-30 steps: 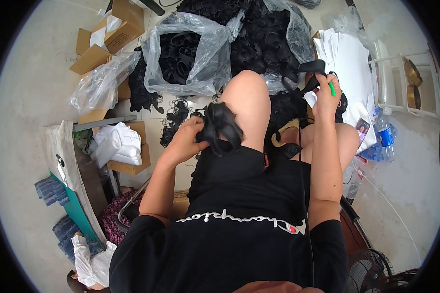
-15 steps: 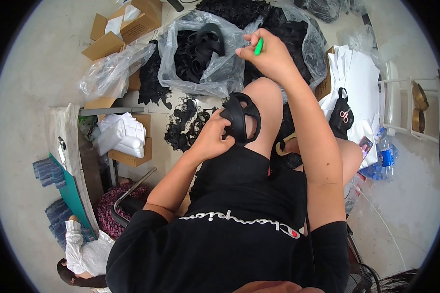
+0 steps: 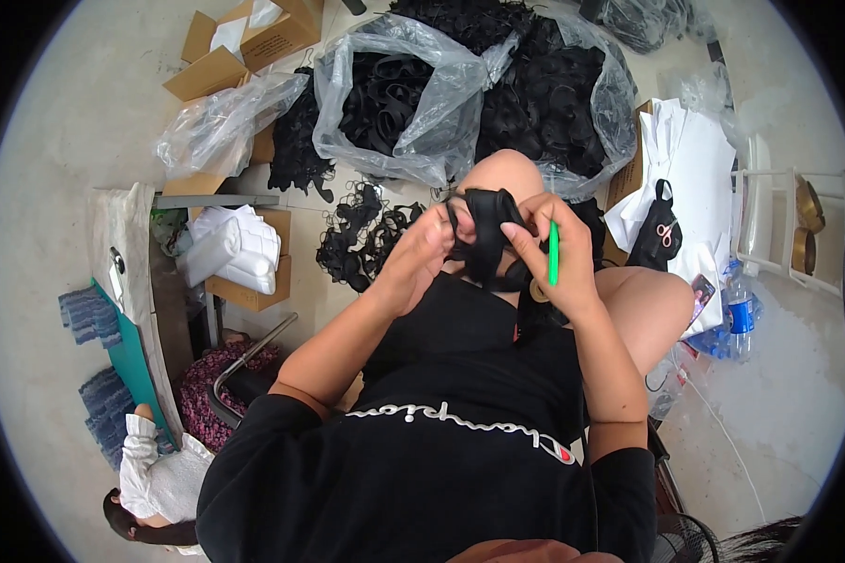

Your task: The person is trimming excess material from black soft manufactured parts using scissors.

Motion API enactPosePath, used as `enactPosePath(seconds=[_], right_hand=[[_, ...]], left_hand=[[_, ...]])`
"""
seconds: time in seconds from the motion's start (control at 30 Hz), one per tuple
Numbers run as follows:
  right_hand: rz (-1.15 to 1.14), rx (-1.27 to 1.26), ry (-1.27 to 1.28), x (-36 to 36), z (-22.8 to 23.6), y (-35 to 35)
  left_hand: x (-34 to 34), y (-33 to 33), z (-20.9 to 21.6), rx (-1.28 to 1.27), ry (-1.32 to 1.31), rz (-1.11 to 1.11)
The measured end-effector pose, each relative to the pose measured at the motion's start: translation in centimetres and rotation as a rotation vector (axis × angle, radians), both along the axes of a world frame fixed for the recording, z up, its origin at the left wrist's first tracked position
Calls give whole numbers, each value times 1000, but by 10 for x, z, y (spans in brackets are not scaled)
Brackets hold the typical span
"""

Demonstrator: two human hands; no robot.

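Slips and snags are the main risks

On the floor at left lies a tangle of black loops (image 3: 350, 225); a dropped piece could be lost there, being the same colour. The left hand (image 3: 417, 263) has its fingers bent at the left edge of a black band (image 3: 488, 230), but they are partly hidden, so how tightly that grip closes cannot be told. The band is between both hands, over the person's lap; its folds could twist or slide if the left side is loose. The grip of the right hand (image 3: 570, 267) looks closed, thumb and fingers pinching the band's right side. A green tool (image 3: 553, 255) shares those fingers, which might weaken the pinch. Farther right, scissors (image 3: 666, 233) rest near the knee, where a knock could shift them.
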State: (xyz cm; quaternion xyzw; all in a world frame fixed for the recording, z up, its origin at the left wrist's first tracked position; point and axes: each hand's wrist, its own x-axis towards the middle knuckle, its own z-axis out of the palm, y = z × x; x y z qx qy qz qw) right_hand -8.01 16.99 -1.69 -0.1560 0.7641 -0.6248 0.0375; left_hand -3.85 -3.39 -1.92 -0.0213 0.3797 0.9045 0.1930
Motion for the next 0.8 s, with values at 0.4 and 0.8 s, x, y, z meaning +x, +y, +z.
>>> enactPosePath(seconds=[0.4, 0.8], right_hand=[[-33, -394, -101, 17, 10, 26], [-175, -194, 54, 41, 6, 18]], left_hand=[[-11, 18, 35, -217, -214, -180], [4, 28, 19, -77, -315, -181]])
